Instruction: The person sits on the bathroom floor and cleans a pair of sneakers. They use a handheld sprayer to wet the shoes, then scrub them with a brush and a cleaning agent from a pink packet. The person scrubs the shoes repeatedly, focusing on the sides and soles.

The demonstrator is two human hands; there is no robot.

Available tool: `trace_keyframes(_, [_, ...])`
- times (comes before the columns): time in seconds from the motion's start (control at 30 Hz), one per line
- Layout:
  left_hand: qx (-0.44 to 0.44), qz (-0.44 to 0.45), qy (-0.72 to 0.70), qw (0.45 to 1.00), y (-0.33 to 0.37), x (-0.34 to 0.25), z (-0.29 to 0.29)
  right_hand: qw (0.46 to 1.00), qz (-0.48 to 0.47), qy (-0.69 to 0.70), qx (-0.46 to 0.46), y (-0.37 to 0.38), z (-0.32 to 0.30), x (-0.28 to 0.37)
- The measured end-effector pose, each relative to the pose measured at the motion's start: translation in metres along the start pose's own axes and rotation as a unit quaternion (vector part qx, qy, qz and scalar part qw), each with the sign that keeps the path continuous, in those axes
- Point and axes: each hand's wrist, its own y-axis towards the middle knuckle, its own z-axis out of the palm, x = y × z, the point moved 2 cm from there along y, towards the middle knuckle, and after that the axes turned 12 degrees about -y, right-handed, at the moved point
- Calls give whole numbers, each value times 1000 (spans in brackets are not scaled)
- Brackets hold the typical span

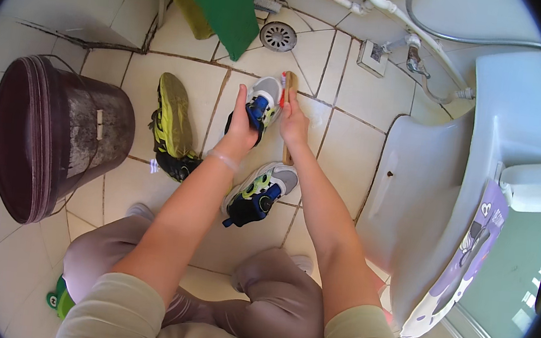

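Observation:
My left hand [242, 126] is closed on a grey, white and blue sneaker [265, 94], holding it just above the tiled floor. In my right hand [294, 124] is a long wooden scrub brush [291, 82], its red and white bristles against the sneaker's right side near the toe. Below my hands, a matching sneaker [260, 194] with a dark blue opening stands on the tiles. A black and yellow-green shoe [174, 119] lies on its side to the left, its sole partly showing. Another dark shoe [177, 162] touches its lower end, partly covered by my left forearm.
A dark maroon bucket [103, 125] with a wire handle stands at the left. Beyond my hands are a round floor drain [278, 36], a green panel [218, 5] and white pipes [380, 1]. A white ceramic fixture [426, 165] fills the right side.

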Motion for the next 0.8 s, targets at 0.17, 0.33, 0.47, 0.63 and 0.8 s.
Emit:
trace_keyframes(0.17, [-23, 64, 641, 765, -39, -11, -13, 1000, 13, 10, -19, 3, -2, -3])
trace_keyframes(0.33, [-41, -15, 109, 993, -14, -46, -15, 993, -28, 91, -66, -23, -24, 2])
trace_keyframes(0.47, [-20, 18, -131, 991, -2, -42, -1, 996, -63, 52, 27, -55, -30, 31])
trace_keyframes(0.63, [-76, 76, -164, 980, 0, -46, -4, 983, -151, 48, 95, -99, -17, 40])
trace_keyframes(0.8, [81, -24, -167, 982, -22, -11, 24, 995, -59, -80, 31, -24, -2, 32])
